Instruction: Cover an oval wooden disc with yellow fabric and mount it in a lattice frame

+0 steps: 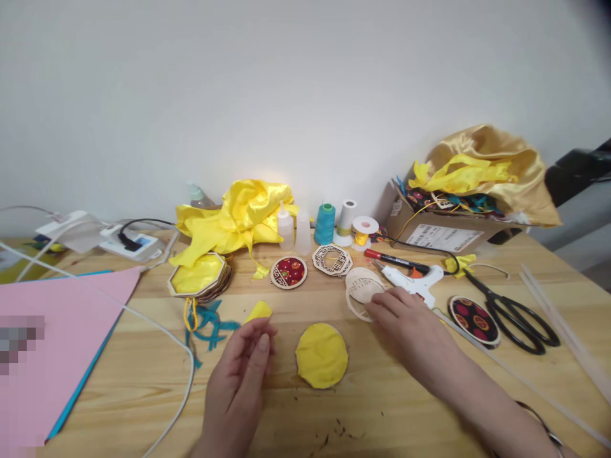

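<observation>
Lying at right hand (405, 318): pale discs (366, 289)

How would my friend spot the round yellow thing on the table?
On the wooden table, look between the left hand and the right hand. A flat, round yellow disc lies there; unlike the red disc and the black disc, it has no pattern.

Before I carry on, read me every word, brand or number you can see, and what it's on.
No text is legible.
Shipping label on the cardboard box: print too small and blurred to read.
Red-capped marker: faint barrel marks, too small to read.
</observation>
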### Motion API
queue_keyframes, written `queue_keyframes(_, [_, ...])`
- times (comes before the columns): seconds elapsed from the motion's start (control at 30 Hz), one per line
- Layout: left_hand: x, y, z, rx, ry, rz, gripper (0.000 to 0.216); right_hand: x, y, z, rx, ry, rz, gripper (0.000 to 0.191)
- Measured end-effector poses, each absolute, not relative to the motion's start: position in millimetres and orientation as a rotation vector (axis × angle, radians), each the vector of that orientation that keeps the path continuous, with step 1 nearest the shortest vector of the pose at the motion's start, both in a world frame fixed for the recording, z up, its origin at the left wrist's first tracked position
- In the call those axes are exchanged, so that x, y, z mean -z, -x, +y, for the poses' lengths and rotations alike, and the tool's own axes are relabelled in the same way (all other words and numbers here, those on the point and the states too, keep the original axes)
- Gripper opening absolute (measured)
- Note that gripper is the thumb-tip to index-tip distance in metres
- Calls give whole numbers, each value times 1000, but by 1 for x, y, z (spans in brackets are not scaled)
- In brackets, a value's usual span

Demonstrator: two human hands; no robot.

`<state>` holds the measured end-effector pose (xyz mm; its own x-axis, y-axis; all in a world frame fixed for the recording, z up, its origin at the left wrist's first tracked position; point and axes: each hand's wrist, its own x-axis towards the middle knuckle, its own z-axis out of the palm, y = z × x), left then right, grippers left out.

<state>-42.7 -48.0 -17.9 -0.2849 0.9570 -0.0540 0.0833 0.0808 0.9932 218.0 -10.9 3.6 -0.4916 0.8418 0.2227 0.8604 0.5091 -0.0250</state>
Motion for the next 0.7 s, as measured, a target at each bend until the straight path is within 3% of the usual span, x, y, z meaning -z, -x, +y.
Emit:
queue_keyframes(0.23, [18,42,-50,-1193,-1056,1410,36,-17,-207,-28,-193,1128,-2590,40])
queue_keyframes(0.57, [18,41,-47,-965,-856,1240,32,-18,-181,-42,-96,839,-2739,23])
queue_keyframes(0.7, [17,40,-45,-939,-863,1277,33,-18,-184,-43,-179,871,-2682,31])
